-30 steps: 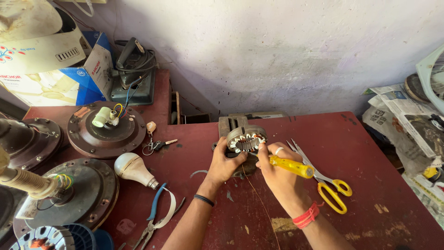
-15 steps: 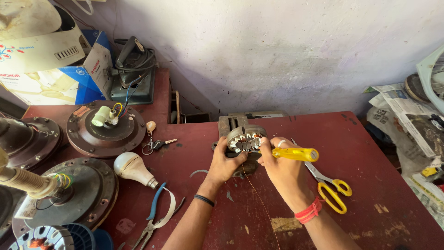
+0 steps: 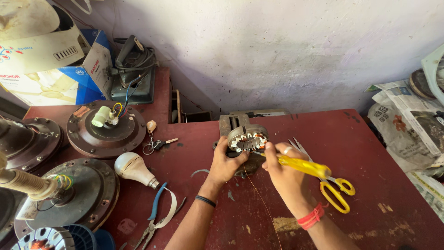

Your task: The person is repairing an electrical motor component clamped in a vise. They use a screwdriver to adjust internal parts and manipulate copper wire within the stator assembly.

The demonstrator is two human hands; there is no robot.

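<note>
My left hand [image 3: 225, 163] grips the lower left side of a round fan stator [image 3: 247, 140] with copper windings, which sits on a dark metal block on the red table [image 3: 370, 153]. My right hand [image 3: 286, 171] holds a yellow-handled screwdriver [image 3: 303, 166], its tip pointing left at the stator's lower edge. A thin copper wire [image 3: 261, 199] trails from the stator toward me between my forearms. Yellow-handled scissors [image 3: 335, 190] lie on the table just right of my right hand.
Brown fan motor housings [image 3: 105, 129] stand at the left, with a light bulb [image 3: 134, 167], blue-handled pliers [image 3: 155, 213] and keys [image 3: 155, 144] near them. Cardboard boxes [image 3: 51, 69] and a power tool [image 3: 132, 65] sit at the back left. Newspapers [image 3: 407, 125] lie at the right edge.
My right hand has swung the screwdriver, handle raised level half a second ago, back down so it slopes right again with the tip at the stator. My left hand has stayed on the stator.
</note>
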